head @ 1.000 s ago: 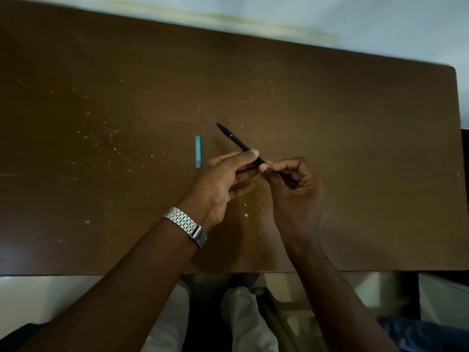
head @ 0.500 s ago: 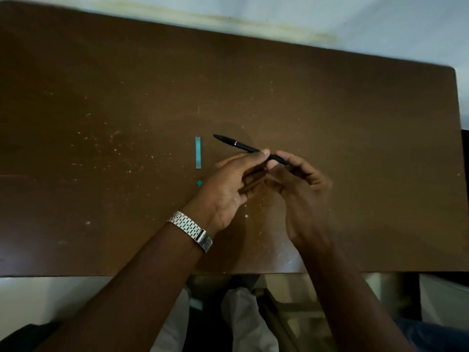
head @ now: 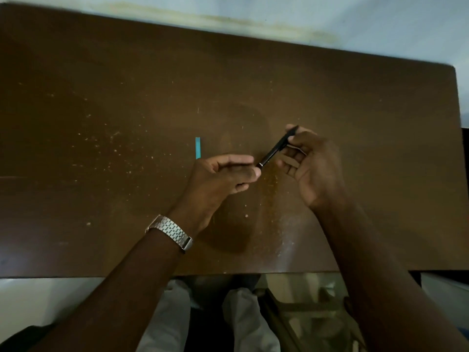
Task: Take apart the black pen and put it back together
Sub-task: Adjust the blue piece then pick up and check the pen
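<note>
My right hand [head: 313, 166] grips the black pen [head: 276, 147] above the brown table [head: 101, 199]. The pen slants from a silvery ring at its lower left end up to the right, where its top end pokes out past my fingertips. My left hand [head: 223, 177] sits just left of that lower end, thumb and fingers pinched together and almost touching it. Whether a pen part lies inside that pinch is hidden by the fingers.
A short teal strip [head: 198, 147] lies on the table just above my left hand. A metal watch [head: 169, 232] is on my left wrist. The table's near edge runs below my forearms, with my knees and a chair frame [head: 299, 313] beneath.
The pen has swung from pointing up-left out of my left hand to slanting up-right in my right hand. My right hand moved right and opened outward, and the hands drew slightly apart.
</note>
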